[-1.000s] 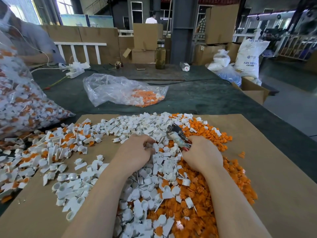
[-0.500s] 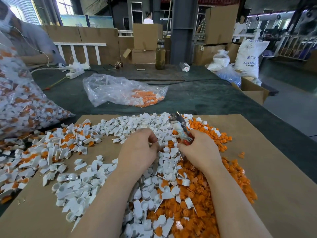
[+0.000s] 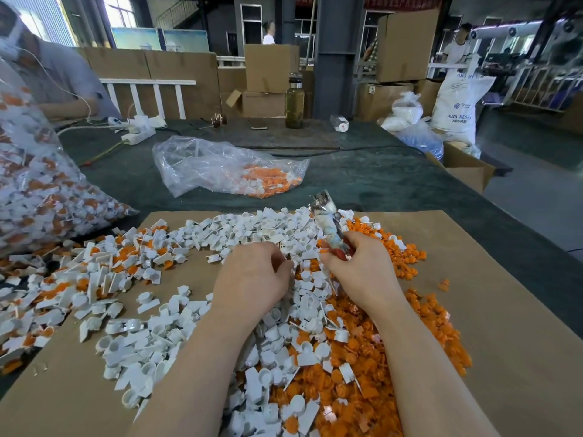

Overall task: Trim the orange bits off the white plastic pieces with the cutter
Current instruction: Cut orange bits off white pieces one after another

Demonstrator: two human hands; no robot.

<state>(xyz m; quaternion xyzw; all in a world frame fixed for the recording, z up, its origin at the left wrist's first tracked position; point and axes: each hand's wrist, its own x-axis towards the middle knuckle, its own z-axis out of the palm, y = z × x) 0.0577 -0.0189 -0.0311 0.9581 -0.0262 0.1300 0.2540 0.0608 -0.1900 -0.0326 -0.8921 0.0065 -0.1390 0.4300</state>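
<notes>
1. We find the right hand (image 3: 362,272) curled round the cutter (image 3: 329,225), gripping its red handles; the tool's long axis runs up and away from the person, its metal end tilted slightly left, above the pile.
2. The left hand (image 3: 252,279) is curled with fingertips pinched together just left of the cutter handles — we cannot tell whether it holds a piece, as the fingers hide it.
3. The white plastic pieces (image 3: 151,335) lie heaped on the cardboard sheet (image 3: 504,310) under and left of both hands; the left hand is nearer to them.
4. Cut orange bits (image 3: 362,373) are heaped under the right forearm.
5. Beyond — on the table (image 3: 362,181) — lies a clear bag (image 3: 220,165) holding orange bits; nothing stands between the hands.
</notes>
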